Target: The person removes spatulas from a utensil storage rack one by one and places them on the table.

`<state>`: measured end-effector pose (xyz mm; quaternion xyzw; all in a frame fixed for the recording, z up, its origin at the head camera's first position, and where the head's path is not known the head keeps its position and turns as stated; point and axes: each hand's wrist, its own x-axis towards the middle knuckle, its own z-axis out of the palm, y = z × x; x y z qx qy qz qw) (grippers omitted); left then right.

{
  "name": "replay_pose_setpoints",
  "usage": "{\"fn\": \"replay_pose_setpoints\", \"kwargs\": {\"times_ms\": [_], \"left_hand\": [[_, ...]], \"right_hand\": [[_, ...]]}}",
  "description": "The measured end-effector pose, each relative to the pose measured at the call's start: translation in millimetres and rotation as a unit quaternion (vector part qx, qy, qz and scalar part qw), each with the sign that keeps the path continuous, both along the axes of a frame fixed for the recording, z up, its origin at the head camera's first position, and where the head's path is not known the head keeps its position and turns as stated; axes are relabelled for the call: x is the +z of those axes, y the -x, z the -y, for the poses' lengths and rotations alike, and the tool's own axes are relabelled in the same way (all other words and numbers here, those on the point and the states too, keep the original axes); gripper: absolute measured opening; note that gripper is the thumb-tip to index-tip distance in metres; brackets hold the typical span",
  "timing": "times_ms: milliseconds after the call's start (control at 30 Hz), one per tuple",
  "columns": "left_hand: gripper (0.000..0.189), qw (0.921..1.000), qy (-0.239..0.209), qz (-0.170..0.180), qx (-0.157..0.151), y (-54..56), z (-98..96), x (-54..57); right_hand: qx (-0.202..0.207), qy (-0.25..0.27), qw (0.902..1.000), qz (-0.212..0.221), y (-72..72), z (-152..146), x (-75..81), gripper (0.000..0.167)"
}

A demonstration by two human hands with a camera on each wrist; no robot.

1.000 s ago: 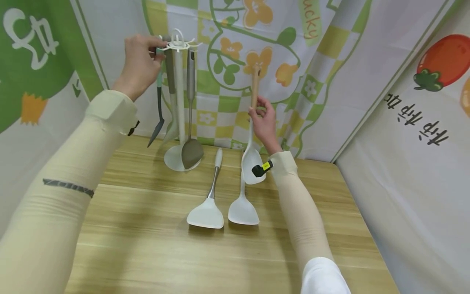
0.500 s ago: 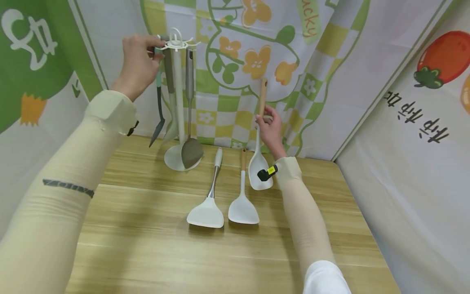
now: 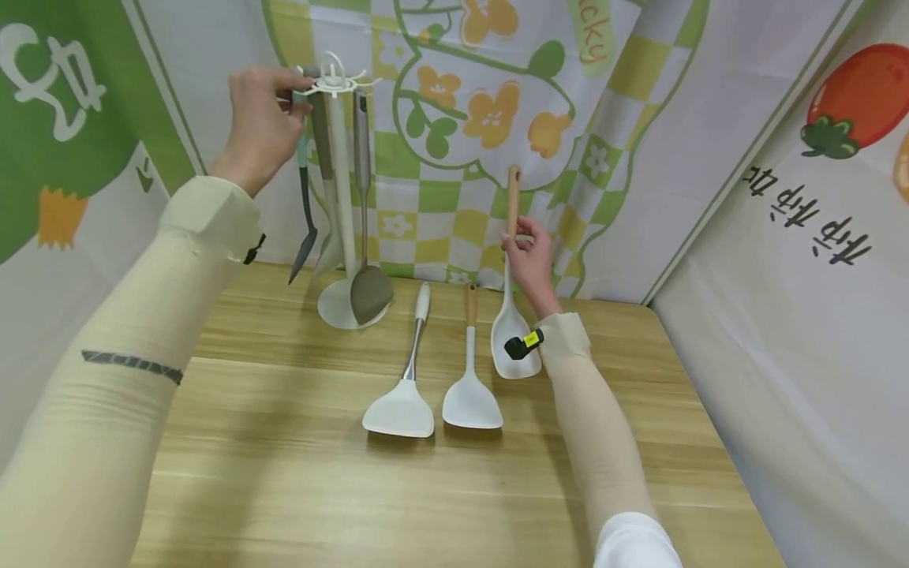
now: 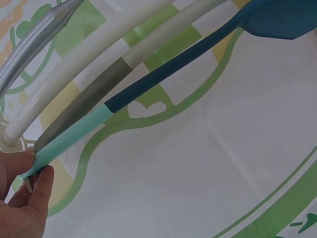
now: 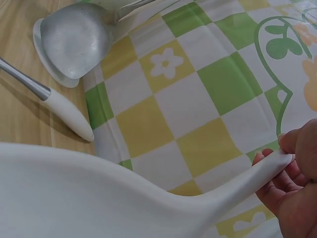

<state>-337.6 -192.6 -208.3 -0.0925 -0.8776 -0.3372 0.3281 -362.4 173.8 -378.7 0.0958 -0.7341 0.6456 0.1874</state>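
At the top of a white utensil rack (image 3: 342, 181), my left hand (image 3: 259, 126) pinches the handle end of a spatula (image 4: 79, 134) with a mint-green handle and a dark blue head. The spatula hangs slanting down beside the pole. My right hand (image 3: 531, 256) grips a white cooking spoon (image 3: 503, 335) at the lower part of its wooden handle (image 3: 514, 197). The spoon stands nearly upright, head down, close over the table, and the wrist camera covers part of its head. In the right wrist view its white neck (image 5: 237, 193) runs up to my fingers.
A grey-handled turner (image 3: 371, 296) and another grey-handled utensil (image 3: 323, 142) hang from the rack. On the wooden table (image 3: 284, 473) lie a white turner with a steel neck (image 3: 399, 409) and a white turner with a wooden handle (image 3: 472, 401). A patterned curtain (image 3: 440, 181) hangs behind.
My right hand has moved right and down with the spoon, away from the wooden-handled turner, whose handle now shows. My left hand keeps its pinch at the rack.
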Motion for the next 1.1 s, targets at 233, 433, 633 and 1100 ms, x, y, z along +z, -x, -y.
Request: {"fn": "replay_pose_setpoints", "kwargs": {"times_ms": [233,433,633,1100], "left_hand": [[0.033,1.0000,-0.002,0.000,0.001,-0.9,0.7,0.7],[0.033,1.0000,0.000,-0.005,0.001,-1.1,0.3,1.3],[0.033,1.0000,0.002,-0.004,0.001,-1.6,-0.6,1.0],[0.033,1.0000,0.003,-0.006,-0.001,-1.8,-1.0,0.2]], "right_hand": [[-0.009,-0.005,0.9999,-0.006,-5.5,-5,-8.7,0.038],[-0.011,0.001,0.9999,-0.011,-12.9,-10,-12.0,0.038],[-0.021,-0.004,0.9998,-0.003,-16.7,-18,-21.8,0.039],[-0.041,-0.009,0.9990,0.016,-22.5,-34,-35.6,0.040]]}}
